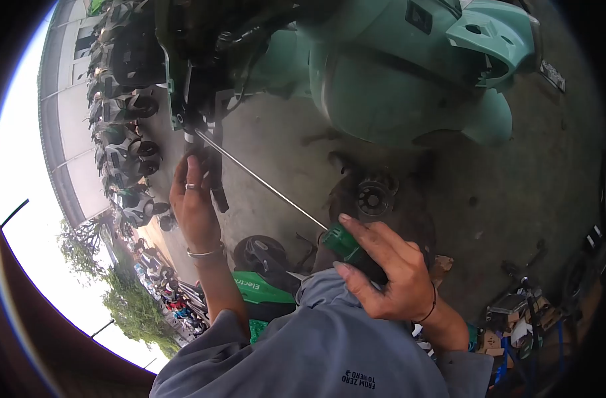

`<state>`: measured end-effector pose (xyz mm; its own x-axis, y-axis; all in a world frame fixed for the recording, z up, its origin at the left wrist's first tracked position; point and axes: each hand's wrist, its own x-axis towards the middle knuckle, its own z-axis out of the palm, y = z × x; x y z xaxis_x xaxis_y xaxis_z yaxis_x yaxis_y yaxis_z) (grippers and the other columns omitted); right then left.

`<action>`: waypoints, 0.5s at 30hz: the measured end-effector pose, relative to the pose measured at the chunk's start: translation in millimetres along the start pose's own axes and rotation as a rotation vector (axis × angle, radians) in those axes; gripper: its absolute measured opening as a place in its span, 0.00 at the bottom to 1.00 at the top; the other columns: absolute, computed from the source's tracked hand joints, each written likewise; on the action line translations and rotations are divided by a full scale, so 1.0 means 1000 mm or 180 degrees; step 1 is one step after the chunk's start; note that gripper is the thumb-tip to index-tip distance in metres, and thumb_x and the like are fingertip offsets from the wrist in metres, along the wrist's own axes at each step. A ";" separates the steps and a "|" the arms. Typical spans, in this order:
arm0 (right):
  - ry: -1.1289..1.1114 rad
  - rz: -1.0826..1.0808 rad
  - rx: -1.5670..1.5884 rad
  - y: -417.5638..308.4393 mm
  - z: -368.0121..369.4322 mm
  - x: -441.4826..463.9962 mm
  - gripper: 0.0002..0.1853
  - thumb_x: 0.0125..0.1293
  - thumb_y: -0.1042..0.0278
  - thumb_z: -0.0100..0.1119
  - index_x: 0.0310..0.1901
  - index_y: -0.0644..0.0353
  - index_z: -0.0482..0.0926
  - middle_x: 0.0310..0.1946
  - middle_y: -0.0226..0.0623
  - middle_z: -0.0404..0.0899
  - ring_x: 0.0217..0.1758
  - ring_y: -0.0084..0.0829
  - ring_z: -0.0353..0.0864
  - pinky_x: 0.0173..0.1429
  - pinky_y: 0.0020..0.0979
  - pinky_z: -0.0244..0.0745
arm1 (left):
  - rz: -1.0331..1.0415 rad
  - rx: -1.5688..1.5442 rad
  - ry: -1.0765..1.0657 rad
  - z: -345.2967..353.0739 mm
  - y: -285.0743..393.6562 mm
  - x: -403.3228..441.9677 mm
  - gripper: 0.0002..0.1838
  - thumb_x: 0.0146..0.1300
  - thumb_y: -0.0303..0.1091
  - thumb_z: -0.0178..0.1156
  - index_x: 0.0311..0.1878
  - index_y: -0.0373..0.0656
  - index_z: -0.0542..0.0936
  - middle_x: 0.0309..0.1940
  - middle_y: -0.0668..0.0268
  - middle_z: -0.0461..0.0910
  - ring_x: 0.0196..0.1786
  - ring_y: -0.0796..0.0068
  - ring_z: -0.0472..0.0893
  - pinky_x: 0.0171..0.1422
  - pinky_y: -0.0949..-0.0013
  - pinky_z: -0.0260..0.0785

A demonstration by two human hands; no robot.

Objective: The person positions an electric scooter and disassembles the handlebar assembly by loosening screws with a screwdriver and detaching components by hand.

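Observation:
A long screwdriver (pixel 263 181) with a green and black handle is in my right hand (pixel 396 272), its fingers and thumb closed round the handle. The steel shaft slants up and left, and its tip meets the dark end of a scooter part (pixel 195 126). Just below that tip is my left hand (pixel 198 212), with a ring and a bracelet, its fingers bent against a dark piece that the hand partly hides. The mint-green scooter (pixel 382 93) fills the top of the view, with some of its dark inner parts exposed.
A row of parked scooters (pixel 127 146) stands at the left along a pale wall. On the floor below the scooter lies a dark wheel-like part (pixel 373 197). A green panel (pixel 263 286) is beside my left forearm. Boxes and loose parts (pixel 515 318) crowd the lower right.

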<state>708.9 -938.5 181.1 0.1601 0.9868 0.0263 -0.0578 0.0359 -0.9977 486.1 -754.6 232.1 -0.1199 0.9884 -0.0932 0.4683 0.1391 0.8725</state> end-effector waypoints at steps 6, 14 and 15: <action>-0.0010 -0.0030 0.0376 0.018 0.032 0.022 0.29 0.60 0.71 0.66 0.63 0.69 0.73 0.36 0.44 0.78 0.27 0.39 0.82 0.32 0.35 0.79 | -0.0279 -0.0452 0.0002 0.008 -0.009 0.023 0.19 0.76 0.43 0.56 0.56 0.36 0.78 0.40 0.63 0.84 0.37 0.79 0.81 0.34 0.78 0.69; 0.0162 0.0104 0.0888 0.031 0.071 0.028 0.28 0.61 0.71 0.64 0.63 0.69 0.73 0.38 0.45 0.78 0.30 0.41 0.83 0.33 0.36 0.80 | -0.0184 -0.0836 -0.0168 0.010 -0.008 0.028 0.18 0.76 0.41 0.54 0.56 0.36 0.78 0.41 0.61 0.84 0.31 0.82 0.79 0.29 0.79 0.68; 0.0190 0.0127 0.0946 0.032 0.073 0.029 0.28 0.61 0.71 0.64 0.63 0.69 0.73 0.39 0.46 0.78 0.30 0.41 0.83 0.33 0.36 0.80 | -0.0197 -0.0824 -0.0170 0.009 -0.009 0.028 0.18 0.76 0.41 0.54 0.56 0.36 0.78 0.41 0.61 0.84 0.31 0.82 0.79 0.29 0.79 0.68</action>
<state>640.0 -897.7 154.8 0.2089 0.9776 -0.0250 -0.3497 0.0508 -0.9355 486.4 -727.3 217.2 -0.0919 0.9813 -0.1694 0.2213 0.1860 0.9573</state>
